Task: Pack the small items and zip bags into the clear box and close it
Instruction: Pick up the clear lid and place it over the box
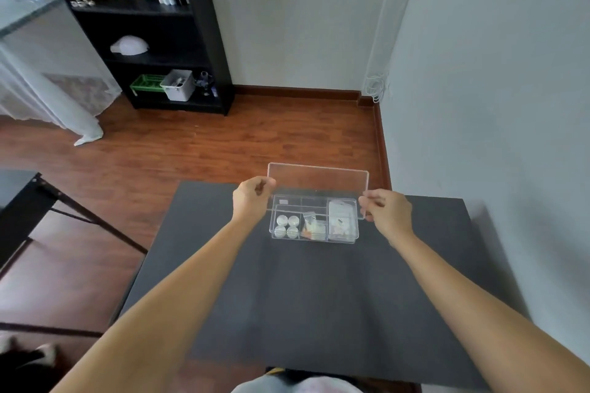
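Note:
A clear compartmented box stands near the far edge of the dark table. Several small round white containers fill its left compartment. Small zip bags lie in the middle one and a larger white zip bag on the right. The clear lid is tilted up over the back of the box. My left hand pinches the lid's left edge and my right hand pinches its right edge.
The dark table reaches from me to the box. A grey wall rises close on the right. A black shelf unit with bins stands across the wooden floor. Another dark table sits at the left.

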{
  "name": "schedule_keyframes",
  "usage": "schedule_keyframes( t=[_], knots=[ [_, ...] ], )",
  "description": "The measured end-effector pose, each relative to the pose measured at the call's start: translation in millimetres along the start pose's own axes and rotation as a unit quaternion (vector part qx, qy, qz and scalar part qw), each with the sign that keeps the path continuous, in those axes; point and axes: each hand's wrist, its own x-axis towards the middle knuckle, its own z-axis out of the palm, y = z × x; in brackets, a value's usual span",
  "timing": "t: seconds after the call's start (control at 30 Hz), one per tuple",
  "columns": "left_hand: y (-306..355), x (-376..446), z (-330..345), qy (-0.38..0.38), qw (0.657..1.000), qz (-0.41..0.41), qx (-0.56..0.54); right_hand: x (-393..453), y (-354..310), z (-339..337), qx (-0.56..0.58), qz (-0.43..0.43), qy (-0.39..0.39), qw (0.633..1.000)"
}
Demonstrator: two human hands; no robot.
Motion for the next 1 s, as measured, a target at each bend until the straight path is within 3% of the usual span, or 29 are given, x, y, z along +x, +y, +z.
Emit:
schedule_keyframes(
  t=[0.17,0.3,1.0],
  knots=[
    [-16,4,16,-0.064,0.992,-0.056,0.091,4,14,16,-0.067,0.054,-0.019,0.996],
    [-23,5,28,-0.060,0.988,-0.066,0.129,5,23,19,-0.108,0.084,-0.041,0.990],
    [-39,13,41,-0.070,0.984,-0.112,0.119,13,34,35,-0.201,0.054,-0.054,0.977]
  ],
)
